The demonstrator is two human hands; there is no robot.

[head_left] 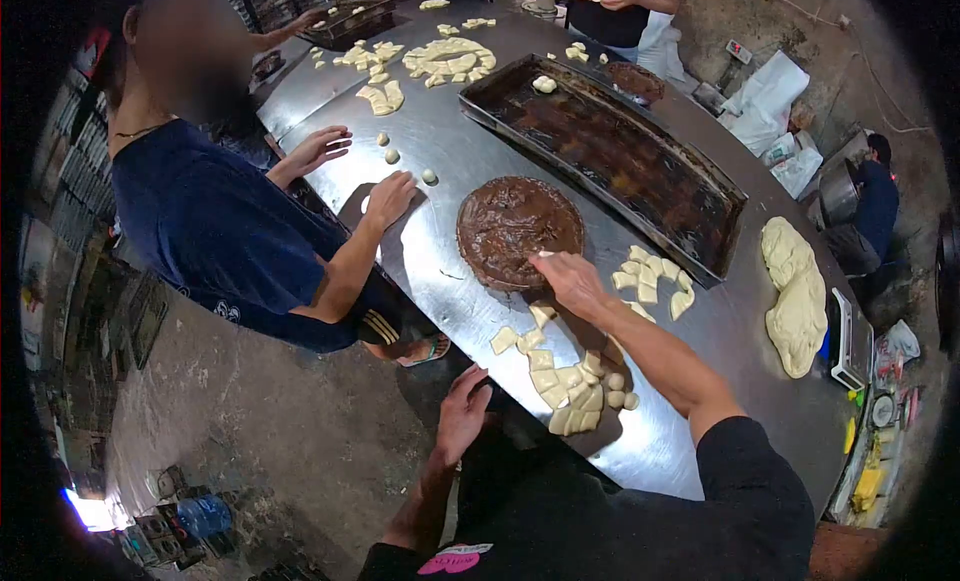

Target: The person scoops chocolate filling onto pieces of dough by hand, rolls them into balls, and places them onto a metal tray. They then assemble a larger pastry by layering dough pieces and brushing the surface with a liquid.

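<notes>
My right hand (575, 283) reaches over the near right edge of a round mass of dark brown paste (518, 231). Its fingers are pinched together at the paste, with a small pale bit at their tips that I cannot make out. My left hand (463, 419) hovers by the near table edge, fingers loosely apart and holding nothing visible. Between my arms lie flat cut pieces of pale dough (543, 361), with several small dough balls (615, 389) beside them. More cut dough (650, 276) lies beyond my right forearm.
A large dark baking tray (600, 151) holds a dough ball (544, 84). At right lie a big dough lump (795, 296) and a scale (852, 336). A co-worker in dark blue (205, 221) works at left beside several balls (391, 155). Others stand at the far side.
</notes>
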